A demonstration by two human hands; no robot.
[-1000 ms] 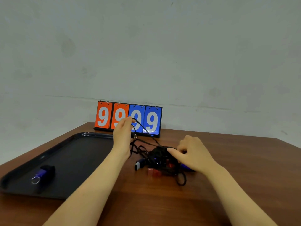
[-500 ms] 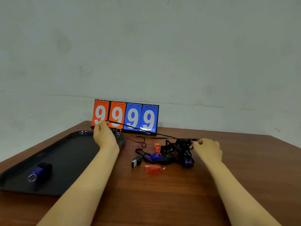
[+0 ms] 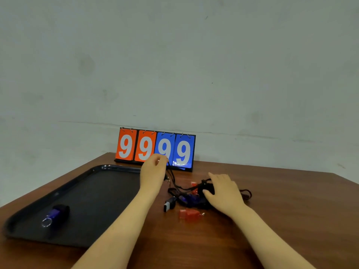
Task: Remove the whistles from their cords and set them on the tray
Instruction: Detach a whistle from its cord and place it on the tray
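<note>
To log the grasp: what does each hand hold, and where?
Left hand pinches a black cord at its raised end. Right hand rests on the cord tangle; grip unclear.

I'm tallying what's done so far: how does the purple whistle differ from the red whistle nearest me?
The purple whistle lies inside the black tray; the red whistle lies on the bare wooden table. The purple whistle is dark and opaque looking, the red whistle translucent. The purple whistle sits far from the cord tangle, the red whistle right beside it. Neither shows a cord attached.
</note>
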